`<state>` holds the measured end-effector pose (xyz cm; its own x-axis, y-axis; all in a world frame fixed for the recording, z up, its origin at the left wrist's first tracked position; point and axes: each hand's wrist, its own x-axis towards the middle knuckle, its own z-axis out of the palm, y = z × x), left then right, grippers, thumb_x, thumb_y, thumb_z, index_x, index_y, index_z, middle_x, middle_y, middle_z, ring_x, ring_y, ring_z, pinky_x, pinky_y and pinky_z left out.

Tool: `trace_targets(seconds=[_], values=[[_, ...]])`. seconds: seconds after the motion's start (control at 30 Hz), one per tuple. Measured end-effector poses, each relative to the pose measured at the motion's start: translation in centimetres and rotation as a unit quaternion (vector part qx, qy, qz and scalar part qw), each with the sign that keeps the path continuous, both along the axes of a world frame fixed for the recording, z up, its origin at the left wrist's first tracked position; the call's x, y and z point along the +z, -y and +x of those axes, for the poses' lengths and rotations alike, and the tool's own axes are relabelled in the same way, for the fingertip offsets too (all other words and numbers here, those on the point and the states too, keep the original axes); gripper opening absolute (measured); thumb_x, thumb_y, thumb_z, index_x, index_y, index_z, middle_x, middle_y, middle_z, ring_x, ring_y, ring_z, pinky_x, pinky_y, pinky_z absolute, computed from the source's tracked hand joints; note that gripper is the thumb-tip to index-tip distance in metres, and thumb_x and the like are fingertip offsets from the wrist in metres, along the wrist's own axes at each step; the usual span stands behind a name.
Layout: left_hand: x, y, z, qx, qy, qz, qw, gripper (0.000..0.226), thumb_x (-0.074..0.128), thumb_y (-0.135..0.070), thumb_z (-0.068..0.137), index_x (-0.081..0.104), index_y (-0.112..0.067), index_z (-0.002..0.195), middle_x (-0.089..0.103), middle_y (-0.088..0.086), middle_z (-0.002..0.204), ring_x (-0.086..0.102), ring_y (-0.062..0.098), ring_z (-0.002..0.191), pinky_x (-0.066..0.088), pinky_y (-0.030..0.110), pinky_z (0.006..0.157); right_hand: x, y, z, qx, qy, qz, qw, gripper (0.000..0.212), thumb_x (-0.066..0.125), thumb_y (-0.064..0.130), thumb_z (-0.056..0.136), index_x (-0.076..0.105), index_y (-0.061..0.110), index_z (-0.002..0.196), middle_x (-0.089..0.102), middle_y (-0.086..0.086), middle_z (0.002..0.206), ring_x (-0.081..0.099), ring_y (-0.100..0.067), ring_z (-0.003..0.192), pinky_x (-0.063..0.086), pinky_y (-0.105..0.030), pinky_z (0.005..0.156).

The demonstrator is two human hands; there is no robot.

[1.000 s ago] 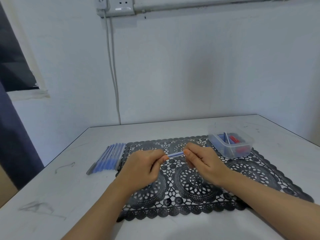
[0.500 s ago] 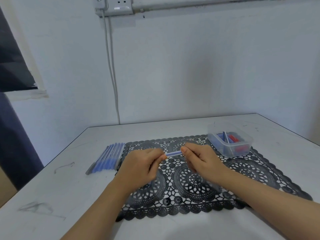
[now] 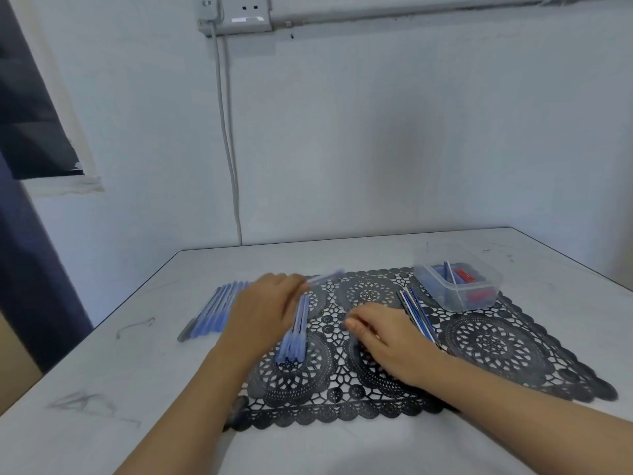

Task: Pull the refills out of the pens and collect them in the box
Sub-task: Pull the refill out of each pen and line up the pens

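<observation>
On the black lacy mat (image 3: 496, 341), the left hand (image 3: 263, 311) grips a slim, blurred blue pen barrel (image 3: 325, 278), while the right hand (image 3: 394, 341), its hold unclear, lies beside thin refills (image 3: 418, 315) near the clear plastic box (image 3: 445, 299).

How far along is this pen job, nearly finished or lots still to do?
Partway. Done: a bunch of pens and a few refills lie on the mat, so several look emptied. In hand: the left hand grips a blurred pen; the right hand rests by the refills. Left: a row of pens on the table, and those refills are not yet in the box, which holds blue and red pieces.
</observation>
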<state>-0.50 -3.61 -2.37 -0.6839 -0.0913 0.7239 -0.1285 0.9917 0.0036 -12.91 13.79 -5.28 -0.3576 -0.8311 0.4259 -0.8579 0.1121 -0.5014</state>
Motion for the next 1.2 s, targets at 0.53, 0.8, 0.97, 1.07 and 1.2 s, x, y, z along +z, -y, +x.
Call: trace_targets(seconds=[0.53, 0.8, 0.97, 1.07, 1.2], values=[[-2.7, 8.9, 4.3, 0.362, -0.040, 0.377, 0.852, 0.034, 0.049, 0.005, 0.083, 0.061, 0.002, 0.115, 0.058, 0.020, 0.119, 0.054, 0.037, 0.109, 0.043, 0.034, 0.079, -1.1, 0.9, 0.2, 0.034, -0.141, 0.250, 0.957, 0.088, 0.008, 0.071, 0.077, 0.011, 0.019, 0.148, 0.005, 0.002, 0.156, 0.001, -0.011, 0.143, -0.001, -0.022, 0.111], [-3.5, 9.4, 4.7, 0.364, -0.082, 0.446, 0.814, 0.021, 0.054, -0.006, 0.086, 0.071, -0.005, 0.099, 0.068, 0.016, 0.099, 0.061, 0.035, 0.092, 0.042, 0.030, 0.069, -1.4, 1.1, -0.2, 0.041, -0.129, 0.248, 0.959, 0.115, -0.013, 0.084, 0.055, 0.011, 0.021, 0.148, 0.005, 0.002, 0.156, 0.002, -0.012, 0.143, 0.002, -0.027, 0.113], [-3.8, 9.4, 4.4, 0.315, -0.105, 0.469, 0.818, 0.019, 0.050, -0.002, 0.085, 0.061, -0.013, 0.074, 0.055, 0.015, 0.076, 0.047, 0.028, 0.074, 0.034, 0.027, 0.069, -1.4, 1.0, -0.2, 0.039, -0.129, 0.251, 0.959, 0.111, -0.010, 0.082, 0.058, 0.010, 0.021, 0.148, 0.005, 0.002, 0.156, 0.002, -0.012, 0.143, 0.003, -0.028, 0.114], [-4.2, 9.7, 4.4, 0.317, -0.101, 0.473, 0.815, 0.021, 0.048, 0.001, 0.082, 0.059, -0.011, 0.069, 0.054, 0.015, 0.072, 0.046, 0.026, 0.069, 0.036, 0.029, 0.065, -1.3, 1.0, -0.1, 0.038, -0.132, 0.252, 0.958, 0.106, -0.007, 0.080, 0.061, 0.011, 0.021, 0.148, 0.005, 0.003, 0.156, 0.002, -0.012, 0.143, 0.003, -0.028, 0.115], [-4.2, 9.8, 4.2, 0.328, -0.090, 0.471, 0.814, 0.019, 0.046, 0.002, 0.078, 0.054, -0.012, 0.067, 0.050, 0.012, 0.070, 0.043, 0.026, 0.064, 0.034, 0.027, 0.062, -1.1, 1.1, 0.1, 0.035, -0.127, 0.257, 0.957, 0.093, 0.004, 0.074, 0.072, 0.011, 0.021, 0.148, 0.005, 0.003, 0.156, 0.001, -0.012, 0.143, 0.003, -0.028, 0.115]])
